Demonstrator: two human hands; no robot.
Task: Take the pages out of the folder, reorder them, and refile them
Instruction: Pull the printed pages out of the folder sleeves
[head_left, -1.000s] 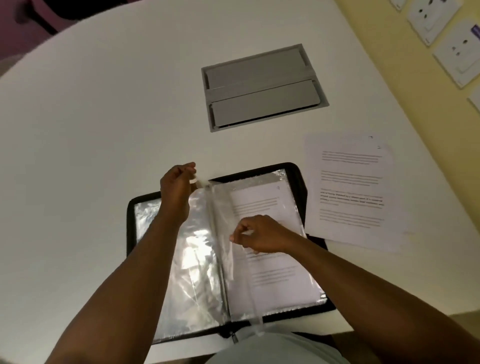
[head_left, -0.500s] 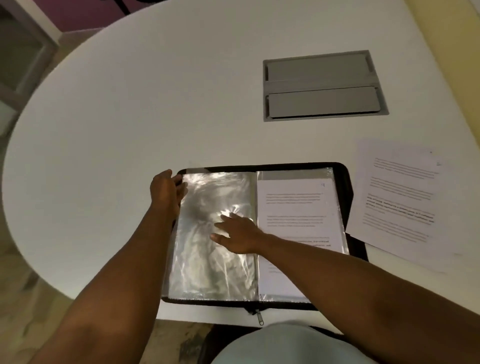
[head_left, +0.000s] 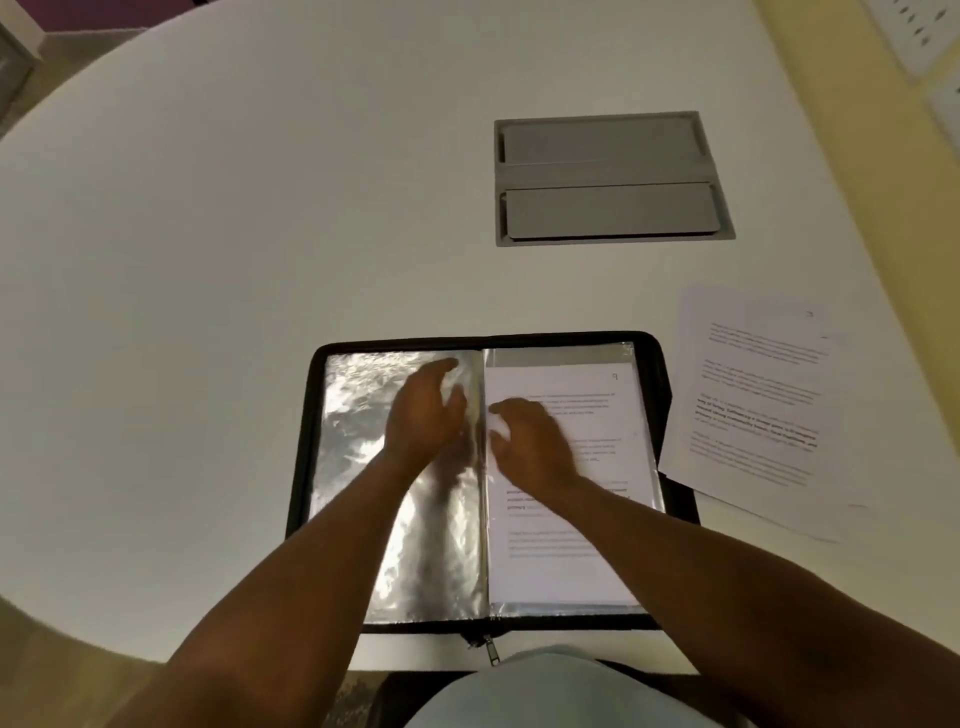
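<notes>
Under both hands (head_left: 483, 423), open folder (head_left: 306, 467).

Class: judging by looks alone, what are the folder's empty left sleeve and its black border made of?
Crinkled shiny empty left sleeve: probably thin clear plastic film, glossy, shown by wrinkles and bright glare. Black zip-up folder border: likely fabric or soft plastic, matte; unclear which.

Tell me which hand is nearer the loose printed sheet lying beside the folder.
Right. The right hand rests on the folder's sleeved page, next to the loose printed sheet; the left hand lies beyond the spine on the empty sleeve.
</notes>
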